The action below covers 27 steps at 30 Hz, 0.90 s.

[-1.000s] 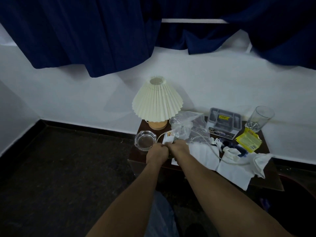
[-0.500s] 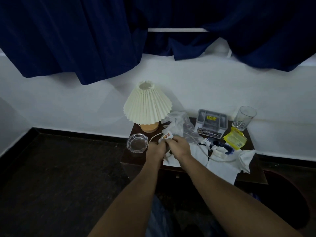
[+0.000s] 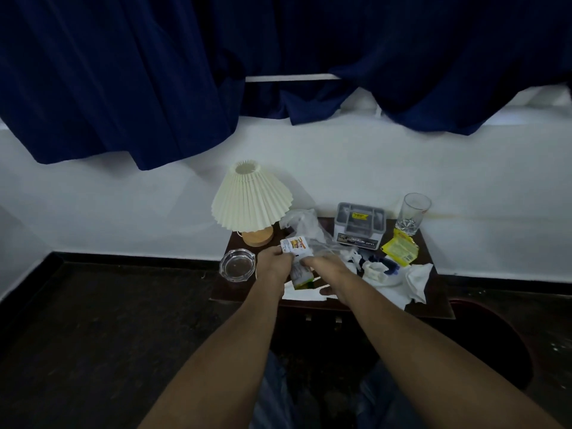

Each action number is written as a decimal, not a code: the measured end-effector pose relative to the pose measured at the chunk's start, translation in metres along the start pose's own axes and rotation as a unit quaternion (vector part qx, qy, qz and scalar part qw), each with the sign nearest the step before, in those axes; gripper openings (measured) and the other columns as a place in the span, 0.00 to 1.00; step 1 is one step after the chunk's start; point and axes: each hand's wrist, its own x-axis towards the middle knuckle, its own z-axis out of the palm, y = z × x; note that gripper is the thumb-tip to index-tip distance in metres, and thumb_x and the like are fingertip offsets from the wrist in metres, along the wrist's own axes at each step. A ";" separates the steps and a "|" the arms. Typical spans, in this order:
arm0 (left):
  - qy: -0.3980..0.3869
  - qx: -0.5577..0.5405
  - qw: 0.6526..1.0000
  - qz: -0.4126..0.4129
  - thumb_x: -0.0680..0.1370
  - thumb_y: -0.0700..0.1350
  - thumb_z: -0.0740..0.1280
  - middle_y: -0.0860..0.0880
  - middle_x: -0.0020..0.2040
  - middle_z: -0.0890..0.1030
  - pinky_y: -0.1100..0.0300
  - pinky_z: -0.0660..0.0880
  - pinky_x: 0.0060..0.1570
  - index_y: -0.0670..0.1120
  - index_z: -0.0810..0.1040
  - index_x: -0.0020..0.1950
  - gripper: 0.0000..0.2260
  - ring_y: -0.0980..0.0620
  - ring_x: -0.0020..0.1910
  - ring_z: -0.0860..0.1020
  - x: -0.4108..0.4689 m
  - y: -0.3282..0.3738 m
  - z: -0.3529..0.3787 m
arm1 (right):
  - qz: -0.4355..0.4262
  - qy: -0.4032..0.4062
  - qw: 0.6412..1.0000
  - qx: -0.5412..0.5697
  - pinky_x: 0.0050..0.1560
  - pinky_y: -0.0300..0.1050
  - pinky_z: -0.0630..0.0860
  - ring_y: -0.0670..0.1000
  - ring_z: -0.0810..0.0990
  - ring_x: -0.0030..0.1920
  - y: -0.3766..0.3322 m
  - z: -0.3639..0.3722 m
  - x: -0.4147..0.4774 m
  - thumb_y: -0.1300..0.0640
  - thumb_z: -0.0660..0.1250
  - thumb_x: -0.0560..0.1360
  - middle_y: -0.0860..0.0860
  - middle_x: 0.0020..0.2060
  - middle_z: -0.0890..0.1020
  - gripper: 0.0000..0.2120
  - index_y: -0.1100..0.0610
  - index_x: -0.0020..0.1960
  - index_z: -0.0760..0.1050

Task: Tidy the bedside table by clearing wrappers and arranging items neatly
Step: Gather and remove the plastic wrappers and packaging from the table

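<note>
Behind the packet (image 3: 295,245) in the left hand (image 3: 274,264), a box (image 3: 359,226) reads OPEL.

Navy curtains (image 3: 123,72) hung across the top, their hems bunched over a white wall (image 3: 123,212). A white rail (image 3: 291,78) showed in the gap between them. A black skirting board (image 3: 139,257) ran along the wall's foot, above a dark floor (image 3: 108,335).

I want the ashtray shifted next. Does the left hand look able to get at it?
Probably, once freed: the ashtray sits right beside the left hand with nothing between them, but that hand grips a wrapper.
</note>
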 end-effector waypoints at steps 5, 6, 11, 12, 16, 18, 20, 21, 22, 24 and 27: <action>-0.011 0.047 0.998 0.027 0.76 0.36 0.68 0.46 0.50 0.86 0.44 0.83 0.52 0.50 0.83 0.48 0.09 0.45 0.48 0.85 0.000 0.005 0.003 | -0.017 -0.031 0.999 0.005 0.36 0.43 0.70 0.50 0.80 0.37 0.000 -0.014 -0.003 0.59 0.72 0.75 0.51 0.41 0.85 0.07 0.56 0.53 0.81; -0.026 0.047 0.998 0.022 0.77 0.36 0.68 0.45 0.51 0.85 0.43 0.83 0.52 0.48 0.83 0.52 0.09 0.45 0.49 0.84 -0.003 0.007 0.004 | -0.017 -0.027 0.999 0.016 0.36 0.43 0.70 0.50 0.80 0.37 0.000 -0.015 -0.001 0.60 0.71 0.75 0.52 0.41 0.85 0.07 0.56 0.53 0.81; -0.099 0.056 0.993 -0.036 0.80 0.34 0.64 0.42 0.53 0.84 0.50 0.82 0.44 0.48 0.80 0.53 0.10 0.44 0.53 0.83 -0.011 0.003 0.005 | 0.022 -0.020 0.996 0.087 0.30 0.41 0.71 0.51 0.79 0.35 -0.002 -0.017 0.003 0.61 0.68 0.73 0.53 0.38 0.82 0.06 0.57 0.50 0.79; -0.102 0.056 0.993 -0.036 0.80 0.33 0.64 0.42 0.53 0.84 0.52 0.81 0.42 0.47 0.80 0.54 0.11 0.44 0.53 0.83 -0.010 0.003 0.004 | 0.022 -0.034 0.995 0.092 0.33 0.42 0.74 0.52 0.82 0.38 -0.001 -0.017 0.004 0.58 0.69 0.74 0.53 0.40 0.83 0.07 0.56 0.52 0.79; -0.117 0.081 0.989 -0.025 0.77 0.34 0.63 0.42 0.49 0.84 0.52 0.81 0.41 0.47 0.80 0.53 0.11 0.43 0.50 0.83 -0.008 0.005 0.002 | -0.017 -0.074 0.992 0.104 0.57 0.52 0.79 0.53 0.80 0.60 -0.005 -0.021 0.013 0.44 0.68 0.77 0.51 0.61 0.81 0.18 0.50 0.63 0.78; -0.105 0.103 0.989 -0.015 0.74 0.36 0.64 0.43 0.47 0.84 0.49 0.81 0.48 0.47 0.81 0.49 0.10 0.42 0.49 0.83 -0.007 0.008 -0.001 | -0.037 -0.066 0.992 0.097 0.65 0.52 0.73 0.52 0.71 0.69 -0.011 -0.022 0.016 0.44 0.66 0.79 0.50 0.72 0.72 0.23 0.49 0.73 0.71; -0.082 0.122 0.989 -0.003 0.72 0.37 0.64 0.45 0.40 0.80 0.53 0.75 0.42 0.45 0.79 0.39 0.06 0.45 0.41 0.79 -0.006 0.010 -0.005 | -0.053 -0.062 0.994 0.068 0.69 0.52 0.69 0.52 0.67 0.74 -0.017 -0.022 0.019 0.42 0.65 0.80 0.49 0.77 0.66 0.29 0.50 0.78 0.65; -0.074 0.120 0.990 0.001 0.71 0.38 0.64 0.45 0.37 0.77 0.54 0.71 0.40 0.45 0.76 0.35 0.06 0.46 0.37 0.75 -0.005 0.010 -0.006 | -0.057 -0.058 0.996 0.043 0.68 0.51 0.71 0.52 0.68 0.73 -0.020 -0.022 0.021 0.41 0.66 0.80 0.49 0.76 0.67 0.30 0.51 0.78 0.65; -0.072 0.118 0.990 0.005 0.71 0.38 0.64 0.45 0.35 0.76 0.55 0.69 0.39 0.45 0.76 0.34 0.06 0.47 0.36 0.74 -0.004 0.009 -0.007 | -0.054 -0.046 0.997 0.020 0.64 0.51 0.74 0.52 0.72 0.68 -0.021 -0.021 0.024 0.41 0.66 0.80 0.50 0.73 0.71 0.29 0.52 0.76 0.69; -0.072 0.110 0.991 0.007 0.72 0.38 0.65 0.44 0.39 0.82 0.56 0.73 0.40 0.42 0.79 0.38 0.05 0.46 0.38 0.79 -0.002 0.007 -0.010 | -0.042 0.004 0.999 0.008 0.52 0.49 0.78 0.52 0.78 0.53 -0.023 -0.018 0.028 0.46 0.69 0.78 0.53 0.58 0.79 0.24 0.59 0.69 0.76; -0.069 0.086 0.994 0.023 0.74 0.38 0.67 0.43 0.44 0.86 0.55 0.81 0.44 0.43 0.84 0.49 0.07 0.45 0.44 0.84 0.003 0.003 -0.011 | -0.019 0.074 0.997 0.025 0.39 0.46 0.72 0.54 0.75 0.38 -0.024 -0.017 0.025 0.41 0.70 0.75 0.55 0.40 0.79 0.23 0.61 0.56 0.81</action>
